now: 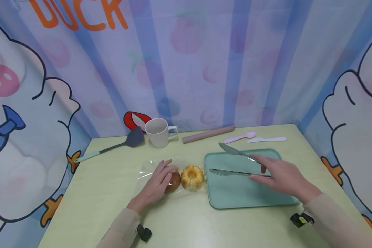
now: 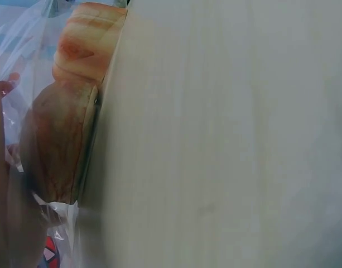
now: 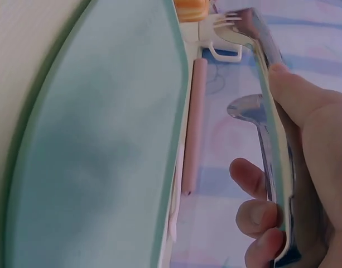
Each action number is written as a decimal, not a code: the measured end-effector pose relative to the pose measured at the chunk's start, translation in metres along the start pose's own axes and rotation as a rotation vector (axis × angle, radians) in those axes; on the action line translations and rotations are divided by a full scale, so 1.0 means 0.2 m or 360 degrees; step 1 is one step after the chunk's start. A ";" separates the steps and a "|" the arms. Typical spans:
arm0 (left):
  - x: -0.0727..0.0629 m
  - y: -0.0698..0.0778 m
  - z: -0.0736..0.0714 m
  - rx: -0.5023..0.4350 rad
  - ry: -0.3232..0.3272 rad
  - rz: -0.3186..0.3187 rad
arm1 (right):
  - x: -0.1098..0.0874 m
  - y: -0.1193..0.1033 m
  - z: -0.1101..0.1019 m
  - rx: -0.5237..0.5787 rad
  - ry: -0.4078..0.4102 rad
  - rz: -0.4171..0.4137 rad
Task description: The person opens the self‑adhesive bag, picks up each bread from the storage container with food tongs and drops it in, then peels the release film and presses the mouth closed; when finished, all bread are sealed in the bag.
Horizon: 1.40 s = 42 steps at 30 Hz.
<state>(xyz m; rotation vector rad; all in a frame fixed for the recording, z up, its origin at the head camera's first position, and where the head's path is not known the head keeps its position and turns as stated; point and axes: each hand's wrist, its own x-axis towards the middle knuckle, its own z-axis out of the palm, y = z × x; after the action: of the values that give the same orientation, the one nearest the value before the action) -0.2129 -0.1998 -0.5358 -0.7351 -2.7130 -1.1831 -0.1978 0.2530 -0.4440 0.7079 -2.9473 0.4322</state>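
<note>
My left hand (image 1: 155, 184) rests on a brown bun (image 1: 174, 182) in a clear plastic bag (image 1: 144, 171). Right beside that bun is a golden, pumpkin-shaped bun (image 1: 192, 178). The left wrist view shows the brown bun (image 2: 59, 142) and the golden one (image 2: 90, 42) from the side, the hand only at the edge. Over the green tray (image 1: 245, 196), my right hand (image 1: 282, 177) holds metal food tongs (image 1: 230, 149) with their arms spread. In the right wrist view the tongs (image 3: 275, 134) have one fork-like tip and one rounded tip, with nothing between them.
Along the back of the table are a spatula (image 1: 134, 137) with a pale green handle, a white mug (image 1: 157, 133), a pink rolling pin (image 1: 208, 134), a pink spoon (image 1: 240, 137) and a white plastic knife (image 1: 266, 139). A printed curtain (image 1: 192, 62) hangs behind.
</note>
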 end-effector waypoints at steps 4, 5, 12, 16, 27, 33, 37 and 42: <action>0.00 0.00 0.00 0.0002 0.0003 -0.0009 | -0.05 0.05 0.00 0.0107 0.0020 0.0092; 0.00 0.00 0.00 0.0001 0.0003 -0.0010 | -0.06 0.06 -0.01 0.0120 0.0027 0.0116; 0.00 0.00 0.00 -0.0009 -0.0001 -0.0021 | -0.14 0.14 -0.01 0.0130 0.0094 0.0226; 0.00 0.00 0.00 -0.0006 0.0009 -0.0010 | -0.18 0.19 0.02 0.0191 0.0127 0.0278; 0.00 0.01 0.00 -0.0021 -0.0017 -0.0024 | -0.29 0.34 0.07 0.0229 0.0179 0.0450; 0.01 0.01 0.00 -0.0010 -0.0021 -0.0034 | -0.35 0.40 0.08 0.0245 0.0181 0.0582; 0.01 0.01 0.00 -0.0013 -0.0019 -0.0028 | -0.38 0.45 0.10 0.0269 0.0199 0.0654; 0.01 0.01 0.00 -0.0004 -0.0018 -0.0021 | -0.41 0.51 0.12 0.0284 0.0197 0.0727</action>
<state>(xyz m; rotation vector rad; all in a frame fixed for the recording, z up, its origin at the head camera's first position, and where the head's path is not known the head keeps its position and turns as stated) -0.2146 -0.1979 -0.5348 -0.7276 -2.7303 -1.1893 -0.1725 0.3685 -0.5050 0.0039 -2.9584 0.7470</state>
